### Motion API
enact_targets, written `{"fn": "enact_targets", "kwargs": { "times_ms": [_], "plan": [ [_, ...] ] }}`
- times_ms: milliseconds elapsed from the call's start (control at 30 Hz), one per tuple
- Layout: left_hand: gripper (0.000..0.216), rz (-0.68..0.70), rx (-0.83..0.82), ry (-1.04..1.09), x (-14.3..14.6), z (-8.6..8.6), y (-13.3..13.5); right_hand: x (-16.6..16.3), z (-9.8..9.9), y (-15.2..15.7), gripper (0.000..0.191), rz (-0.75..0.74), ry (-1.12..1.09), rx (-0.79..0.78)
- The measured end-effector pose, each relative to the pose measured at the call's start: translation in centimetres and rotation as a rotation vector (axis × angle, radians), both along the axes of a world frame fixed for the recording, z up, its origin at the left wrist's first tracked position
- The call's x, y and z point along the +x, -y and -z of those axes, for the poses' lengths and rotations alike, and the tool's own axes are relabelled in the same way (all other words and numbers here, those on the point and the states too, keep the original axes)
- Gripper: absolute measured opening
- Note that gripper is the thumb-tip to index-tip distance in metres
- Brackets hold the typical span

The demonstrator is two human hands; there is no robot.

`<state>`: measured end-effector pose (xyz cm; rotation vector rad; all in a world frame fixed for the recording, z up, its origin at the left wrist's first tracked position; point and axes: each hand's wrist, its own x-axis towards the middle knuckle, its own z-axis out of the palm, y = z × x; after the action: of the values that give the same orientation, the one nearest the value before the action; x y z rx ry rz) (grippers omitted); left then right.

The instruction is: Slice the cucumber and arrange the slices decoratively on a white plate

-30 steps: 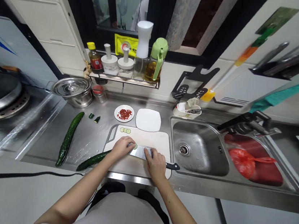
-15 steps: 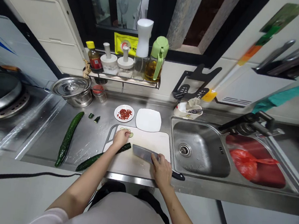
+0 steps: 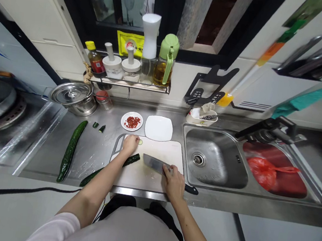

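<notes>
My left hand [image 3: 131, 144] is at the upper left of the white cutting board [image 3: 163, 148], its fingertips pinched at a thin cucumber slice [image 3: 140, 142]. The hand hides whatever other slices lie beneath it. My right hand [image 3: 173, 178] grips a broad-bladed kitchen knife [image 3: 152, 162], thumb and fingers at the blade's heel; the black handle end sticks out past the board's right edge. The blade lies low over the board, pointing left. A cut cucumber [image 3: 131, 160] rests partly on the board, crossing under my left forearm, its cut end near the knife tip.
A whole cucumber [image 3: 72, 150] and two cucumber end pieces [image 3: 101, 128] lie on the steel counter to the left. Behind the board stand a plate of chopped red pieces [image 3: 131, 128] and a white square plate [image 3: 159, 128]. The sink [image 3: 216, 158] borders the board's right side.
My left hand has shifted slightly away from me and left, over slices at the board's far edge. The right hand and knife stay almost still; the view has tilted a little.
</notes>
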<state>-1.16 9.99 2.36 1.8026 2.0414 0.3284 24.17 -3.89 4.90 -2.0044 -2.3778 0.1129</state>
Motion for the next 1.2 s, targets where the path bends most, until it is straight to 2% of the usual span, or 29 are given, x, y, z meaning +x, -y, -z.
{"fn": "enact_targets", "kwargs": {
  "times_ms": [500, 800, 1033, 1200],
  "plan": [
    [0.019, -0.023, 0.019, 0.017, -0.2, 0.5, 0.2, -0.2, 0.0, -0.2, 0.042, 0.004, 0.005, -0.064],
    [0.015, 0.141, 0.042, 0.019, -1.0, 1.0, 1.1, -0.5, -0.6, -0.6, 0.04, 0.027, -0.005, -0.108],
    [0.015, 0.13, 0.035, 0.037, -0.8, 1.1, 0.7, -0.5, 0.0, -0.4, 0.036, 0.024, -0.01, -0.058],
    [0.025, 0.071, 0.064, 0.044, -1.3, 0.9, 1.0, -0.3, 0.5, -0.3, 0.035, 0.031, -0.036, -0.035]
  ]
}}
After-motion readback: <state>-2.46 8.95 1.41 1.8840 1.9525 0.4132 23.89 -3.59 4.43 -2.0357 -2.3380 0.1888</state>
